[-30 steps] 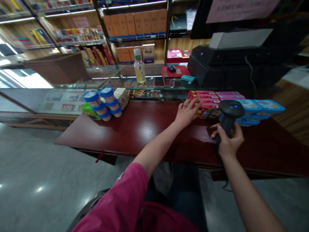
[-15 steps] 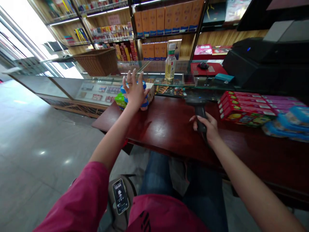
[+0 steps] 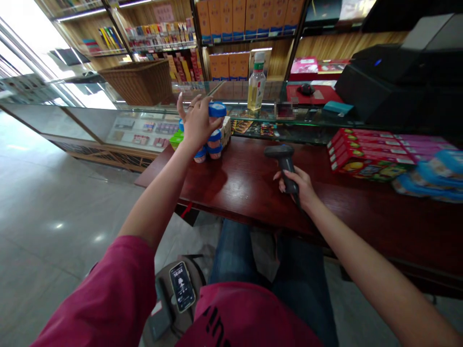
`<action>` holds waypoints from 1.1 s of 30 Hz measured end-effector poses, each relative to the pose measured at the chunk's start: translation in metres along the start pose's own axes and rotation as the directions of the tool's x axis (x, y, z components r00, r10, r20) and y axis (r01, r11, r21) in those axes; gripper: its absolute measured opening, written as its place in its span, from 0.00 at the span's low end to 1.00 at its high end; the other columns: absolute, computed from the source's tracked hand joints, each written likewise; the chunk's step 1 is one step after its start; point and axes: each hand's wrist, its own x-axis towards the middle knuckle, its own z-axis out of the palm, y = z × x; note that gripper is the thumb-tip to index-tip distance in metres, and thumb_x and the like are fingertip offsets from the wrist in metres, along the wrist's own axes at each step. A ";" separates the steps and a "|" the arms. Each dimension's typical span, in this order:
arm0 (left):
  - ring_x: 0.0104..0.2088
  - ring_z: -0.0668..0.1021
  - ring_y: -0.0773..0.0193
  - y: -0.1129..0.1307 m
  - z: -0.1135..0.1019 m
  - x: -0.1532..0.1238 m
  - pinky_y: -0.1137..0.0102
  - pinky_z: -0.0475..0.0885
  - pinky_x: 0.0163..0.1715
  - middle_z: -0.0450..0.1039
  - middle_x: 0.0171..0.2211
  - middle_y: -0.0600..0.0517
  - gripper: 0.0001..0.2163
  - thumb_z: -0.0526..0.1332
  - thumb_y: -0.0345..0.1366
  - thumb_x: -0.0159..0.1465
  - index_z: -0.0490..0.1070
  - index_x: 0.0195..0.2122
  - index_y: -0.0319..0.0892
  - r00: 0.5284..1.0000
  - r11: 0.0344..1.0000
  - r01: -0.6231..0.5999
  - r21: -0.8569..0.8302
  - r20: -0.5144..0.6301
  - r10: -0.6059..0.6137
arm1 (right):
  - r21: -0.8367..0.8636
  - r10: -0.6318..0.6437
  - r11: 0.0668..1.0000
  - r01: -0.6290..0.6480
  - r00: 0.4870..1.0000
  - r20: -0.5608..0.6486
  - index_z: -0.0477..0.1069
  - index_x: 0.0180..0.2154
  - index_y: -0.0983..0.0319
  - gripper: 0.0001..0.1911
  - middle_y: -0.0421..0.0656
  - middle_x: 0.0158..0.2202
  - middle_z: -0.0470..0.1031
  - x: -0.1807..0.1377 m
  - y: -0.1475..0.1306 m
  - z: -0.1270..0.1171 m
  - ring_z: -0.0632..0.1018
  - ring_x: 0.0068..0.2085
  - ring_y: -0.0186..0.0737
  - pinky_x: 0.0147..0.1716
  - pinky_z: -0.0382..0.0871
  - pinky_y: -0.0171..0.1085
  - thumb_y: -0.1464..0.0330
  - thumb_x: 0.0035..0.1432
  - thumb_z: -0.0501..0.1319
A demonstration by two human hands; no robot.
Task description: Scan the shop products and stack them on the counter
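Observation:
My left hand (image 3: 196, 123) reaches to the far left of the dark red counter (image 3: 249, 185) and grips a blue-lidded tub (image 3: 217, 110) at the top of a stack of blue-lidded tubs (image 3: 213, 144). Thumb and fingers close round it while two fingers stick up. My right hand (image 3: 298, 187) is wrapped round the handle of a black barcode scanner (image 3: 282, 159), its head pointing away from me over the counter.
Red and pink flat boxes (image 3: 365, 152) and blue packets (image 3: 430, 176) lie at the counter's right. A glass display case (image 3: 144, 123) runs behind, with a bottle (image 3: 256, 84) on it. A black till (image 3: 390, 86) stands at the back right. A phone (image 3: 182, 286) rests by my lap.
My left hand left the red boxes, swung to the tubs at the left and closed on the top one. My right hand moved the scanner left with it.

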 end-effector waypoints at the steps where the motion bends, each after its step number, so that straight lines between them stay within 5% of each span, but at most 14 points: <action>1: 0.77 0.62 0.39 0.006 0.007 -0.002 0.46 0.50 0.78 0.76 0.66 0.46 0.30 0.81 0.45 0.55 0.78 0.59 0.54 1.000 0.996 0.009 -0.087 -0.019 -0.011 | 0.007 -0.001 1.000 0.001 1.000 -0.005 0.75 0.38 0.59 0.15 0.43 0.33 0.84 -0.001 -0.001 -0.002 0.72 0.19 0.33 0.18 0.67 0.36 0.57 0.56 0.73; 4: 0.70 0.73 0.46 0.024 0.044 -0.017 0.52 0.65 0.73 0.79 0.62 0.49 0.27 0.77 0.50 0.62 0.76 0.60 0.54 0.988 0.892 0.130 -0.434 -0.024 -0.156 | 0.035 0.003 0.999 -0.002 0.999 -0.033 0.75 0.40 0.59 0.17 0.42 0.32 0.83 -0.007 -0.003 -0.011 0.72 0.19 0.33 0.18 0.67 0.35 0.57 0.55 0.73; 7: 0.58 0.83 0.54 0.035 0.094 -0.041 0.59 0.76 0.62 0.82 0.49 0.50 0.14 0.70 0.47 0.71 0.77 0.54 0.48 0.901 0.563 0.382 -0.733 0.160 -0.403 | 0.063 0.025 0.998 -0.020 0.997 -0.068 0.76 0.41 0.60 0.18 0.42 0.32 0.83 -0.015 -0.007 -0.025 0.73 0.20 0.33 0.18 0.67 0.35 0.57 0.53 0.74; 11: 0.41 0.84 0.65 0.037 0.149 -0.069 0.69 0.80 0.52 0.81 0.38 0.51 0.06 0.65 0.37 0.75 0.78 0.44 0.41 0.699 0.124 0.593 -0.795 0.432 -0.570 | 0.076 0.048 0.996 -0.045 0.998 -0.042 0.75 0.39 0.60 0.19 0.43 0.32 0.83 -0.025 -0.012 -0.041 0.71 0.19 0.32 0.18 0.66 0.35 0.55 0.53 0.74; 14: 0.38 0.84 0.67 0.034 0.174 -0.081 0.71 0.81 0.51 0.81 0.37 0.50 0.06 0.64 0.35 0.76 0.79 0.43 0.40 0.614 -0.043 0.620 -0.783 0.519 -0.595 | 0.081 0.043 0.996 -0.041 0.999 -0.017 0.75 0.39 0.60 0.19 0.43 0.32 0.82 -0.028 -0.014 -0.045 0.71 0.19 0.33 0.17 0.65 0.35 0.55 0.54 0.73; 21: 0.50 0.87 0.59 0.029 0.202 -0.092 0.66 0.81 0.58 0.84 0.45 0.45 0.09 0.67 0.40 0.75 0.81 0.48 0.40 0.563 -0.084 0.645 -0.760 0.547 -0.620 | 0.120 0.017 0.993 -0.014 1.000 -0.017 0.74 0.39 0.60 0.19 0.43 0.32 0.82 -0.027 -0.013 -0.045 0.70 0.19 0.33 0.16 0.65 0.35 0.54 0.55 0.73; 28: 0.46 0.87 0.62 0.017 0.213 -0.099 0.64 0.80 0.60 0.87 0.44 0.46 0.09 0.74 0.34 0.68 0.81 0.47 0.38 0.717 0.118 0.588 -0.800 0.448 -0.534 | 0.114 -0.054 0.992 0.059 0.998 -0.041 0.74 0.37 0.58 0.13 0.41 0.32 0.80 -0.034 -0.021 -0.043 0.71 0.21 0.32 0.17 0.66 0.33 0.58 0.60 0.72; 33: 0.55 0.86 0.57 0.014 0.213 -0.096 0.62 0.78 0.63 0.86 0.53 0.45 0.20 0.77 0.36 0.65 0.80 0.56 0.40 0.746 0.178 0.551 -0.815 0.386 -0.543 | 0.077 -0.023 0.997 0.026 0.999 -0.043 0.73 0.35 0.58 0.15 0.41 0.31 0.77 -0.035 -0.022 -0.042 0.68 0.20 0.30 0.15 0.64 0.32 0.56 0.59 0.71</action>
